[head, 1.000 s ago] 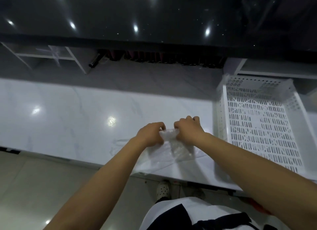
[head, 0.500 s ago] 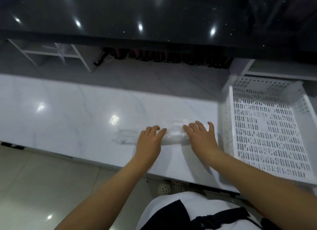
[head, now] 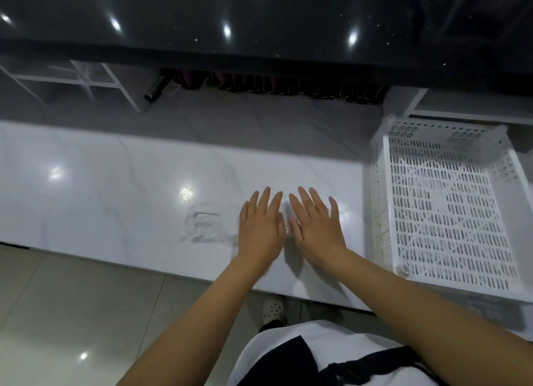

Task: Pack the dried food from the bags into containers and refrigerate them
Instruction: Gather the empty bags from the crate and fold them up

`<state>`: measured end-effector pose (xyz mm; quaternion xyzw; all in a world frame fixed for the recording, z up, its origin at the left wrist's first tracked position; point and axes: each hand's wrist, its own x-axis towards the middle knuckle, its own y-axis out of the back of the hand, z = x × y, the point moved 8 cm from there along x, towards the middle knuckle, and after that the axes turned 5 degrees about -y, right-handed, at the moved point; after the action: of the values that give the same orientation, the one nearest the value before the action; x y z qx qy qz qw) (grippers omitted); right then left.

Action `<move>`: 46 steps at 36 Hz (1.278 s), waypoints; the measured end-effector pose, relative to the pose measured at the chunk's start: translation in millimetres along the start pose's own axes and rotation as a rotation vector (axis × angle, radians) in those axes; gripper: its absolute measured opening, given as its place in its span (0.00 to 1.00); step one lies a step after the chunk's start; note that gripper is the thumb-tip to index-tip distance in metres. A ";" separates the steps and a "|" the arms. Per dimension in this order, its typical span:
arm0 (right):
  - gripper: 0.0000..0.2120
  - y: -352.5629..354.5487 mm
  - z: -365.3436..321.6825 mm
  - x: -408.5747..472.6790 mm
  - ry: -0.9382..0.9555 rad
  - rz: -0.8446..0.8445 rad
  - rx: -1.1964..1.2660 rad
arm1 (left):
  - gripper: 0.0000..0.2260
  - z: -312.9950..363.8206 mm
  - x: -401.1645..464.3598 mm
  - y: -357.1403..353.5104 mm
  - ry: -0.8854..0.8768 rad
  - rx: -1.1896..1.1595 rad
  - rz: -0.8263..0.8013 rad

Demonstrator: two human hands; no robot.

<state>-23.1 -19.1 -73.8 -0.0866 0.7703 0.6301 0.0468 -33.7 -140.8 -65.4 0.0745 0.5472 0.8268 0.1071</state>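
I have both hands flat on a clear plastic bag that lies on the white marble counter: my left hand and my right hand sit side by side, fingers straight and spread, pressing down and gripping nothing. The bag looks empty and flattened, with its crumpled end poking out to the left of my left hand, so I judge I'm smoothing out a bag whose contents are gone. How much of the packing is done I can't say — no dried food, no containers and no fridge are in view, so I can't confirm that anything has been refrigerated. Just to my right a white perforated plastic crate sits on the counter with nothing visible in it. The counter is glossy and throws back ceiling lights. Beyond its far edge there is a grey floor, a white frame shelf at the left and a dark, speckled, shiny surface across the top — under it a row of dark objects too dim to identify. Pale floor tiles lie below the counter edge near me.
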 end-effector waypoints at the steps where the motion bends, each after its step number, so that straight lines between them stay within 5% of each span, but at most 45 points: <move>1: 0.29 -10.0 2.2 0.5 -0.004 -0.040 -0.015 | 0.23 -1.6 1.2 -11.4 -0.002 0.031 -0.064; 9: 0.31 -33.4 24.5 -8.1 0.063 -0.068 -0.084 | 0.29 -26.3 -8.5 -35.9 -0.061 0.172 -0.134; 18: 0.30 -23.4 27.8 -6.2 0.083 -0.198 0.030 | 0.26 -41.9 -8.0 -20.9 -0.142 0.037 -0.254; 23: 0.19 0.5 28.5 -5.8 -0.002 -0.071 0.094 | 0.25 -42.0 4.8 2.7 -0.140 0.010 -0.320; 34: 0.08 18.6 11.6 8.7 -0.049 -0.261 -0.120 | 0.10 -16.6 23.9 13.8 -0.176 0.259 -0.440; 42: 0.09 40.9 17.1 0.9 -0.056 -0.132 -0.090 | 0.08 -20.7 8.9 36.3 -0.163 0.059 -0.321; 46: 0.07 67.2 14.9 -5.0 0.005 0.089 -0.026 | 0.09 -15.5 9.7 67.6 -0.223 0.004 -0.065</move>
<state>-31.7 8.8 -11.3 -0.0544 0.7652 0.6413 0.0160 -53.3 -177.7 -9.1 0.1485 0.5355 0.8085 0.1939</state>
